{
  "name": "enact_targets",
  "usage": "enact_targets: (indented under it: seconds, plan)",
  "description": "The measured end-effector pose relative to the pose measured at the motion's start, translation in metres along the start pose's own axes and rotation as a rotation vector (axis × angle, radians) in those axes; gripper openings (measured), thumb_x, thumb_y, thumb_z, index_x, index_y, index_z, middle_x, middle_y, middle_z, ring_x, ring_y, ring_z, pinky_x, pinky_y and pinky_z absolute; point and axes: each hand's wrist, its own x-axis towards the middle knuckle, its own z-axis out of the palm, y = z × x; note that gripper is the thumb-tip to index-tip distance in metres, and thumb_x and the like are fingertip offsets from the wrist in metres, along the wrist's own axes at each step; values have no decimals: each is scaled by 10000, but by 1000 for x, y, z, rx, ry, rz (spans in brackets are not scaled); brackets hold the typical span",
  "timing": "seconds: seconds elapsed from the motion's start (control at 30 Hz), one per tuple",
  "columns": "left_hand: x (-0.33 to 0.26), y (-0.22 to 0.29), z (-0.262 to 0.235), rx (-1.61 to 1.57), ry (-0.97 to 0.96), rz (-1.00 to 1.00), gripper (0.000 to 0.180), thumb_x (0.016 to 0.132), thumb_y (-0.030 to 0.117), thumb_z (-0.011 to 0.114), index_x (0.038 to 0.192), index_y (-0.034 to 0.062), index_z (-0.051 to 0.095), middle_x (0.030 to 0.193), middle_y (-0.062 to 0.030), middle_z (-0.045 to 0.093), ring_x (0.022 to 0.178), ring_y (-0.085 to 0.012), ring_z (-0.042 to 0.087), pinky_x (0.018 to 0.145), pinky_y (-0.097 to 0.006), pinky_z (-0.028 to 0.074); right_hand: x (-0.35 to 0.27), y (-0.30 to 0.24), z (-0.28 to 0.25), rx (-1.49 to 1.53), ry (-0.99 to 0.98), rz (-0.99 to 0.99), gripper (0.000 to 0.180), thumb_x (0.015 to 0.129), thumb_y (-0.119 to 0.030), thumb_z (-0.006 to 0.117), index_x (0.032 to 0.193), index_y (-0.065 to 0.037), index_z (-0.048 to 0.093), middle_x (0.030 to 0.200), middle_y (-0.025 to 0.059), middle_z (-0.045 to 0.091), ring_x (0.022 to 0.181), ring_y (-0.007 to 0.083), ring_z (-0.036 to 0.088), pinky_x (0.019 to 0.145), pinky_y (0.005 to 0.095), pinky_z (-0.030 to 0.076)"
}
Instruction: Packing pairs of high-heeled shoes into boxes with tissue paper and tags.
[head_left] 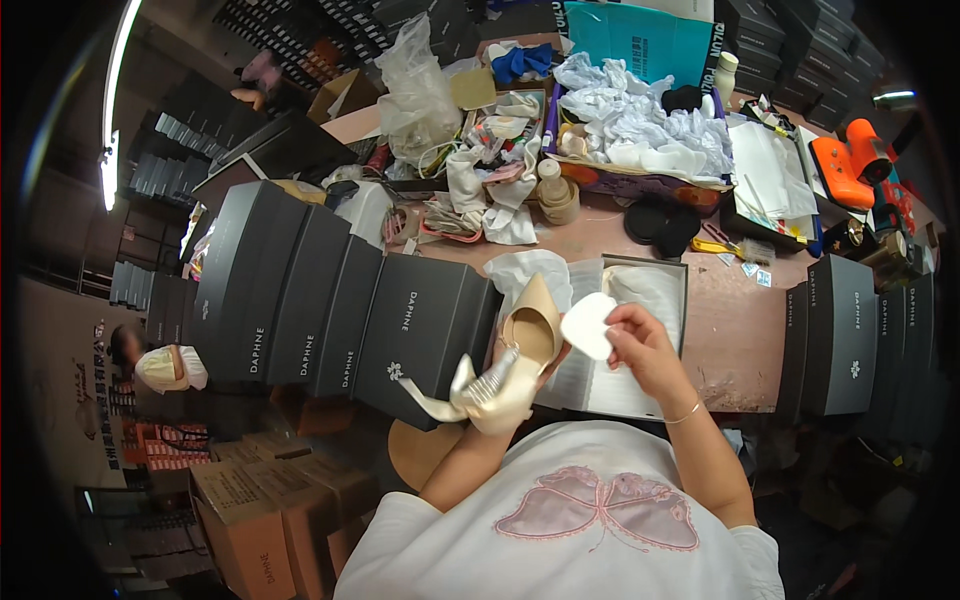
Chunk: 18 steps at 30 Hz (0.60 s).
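Note:
A cream pointed-toe high-heeled shoe [542, 298] is held in front of my body, its toe pointing away from me and its thin heel sticking out to the left. A sparkly strap [490, 383] shows near its back. My left hand [553, 366] is closed around the shoe from beneath, and most of its fingers are hidden by it. Just to the right, my right hand [640, 345] pinches a thin white rounded pad [589, 326] between thumb and fingers. The pad is close to the shoe's toe, beside its opening.
An open shoe box [673, 400] with white tissue lies under my right hand. Dark shoe boxes [425, 315] stand in a row on the left, more boxes [838, 335] on the right. Behind are a crumpled-paper bin [640, 180], a bottle [557, 195] and a yellow-handled brush [720, 247].

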Motion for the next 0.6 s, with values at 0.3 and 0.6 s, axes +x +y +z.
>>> enact_targets:
  seconds: [0.3, 0.6]
  plan:
    - [-30, -39, 5, 458, 103, 186, 572, 951, 553, 387, 1164, 48, 549, 1100, -106, 618, 962, -220, 612, 845, -348, 500, -21, 51, 38, -1059, -92, -402, 172, 852, -97, 637, 1012, -39, 609, 1038, 155, 585, 812, 332, 634, 703, 381, 526]
    - [-31, -41, -40, 495, 106, 55, 442, 949, 276, 541, 1322, 75, 415, 1223, -101, 534, 1045, -205, 584, 886, -335, 498, 9, 76, 19, -1413, -127, -449, 198, 807, -200, 689, 946, -84, 610, 892, 106, 585, 666, 300, 612, 598, 373, 507]
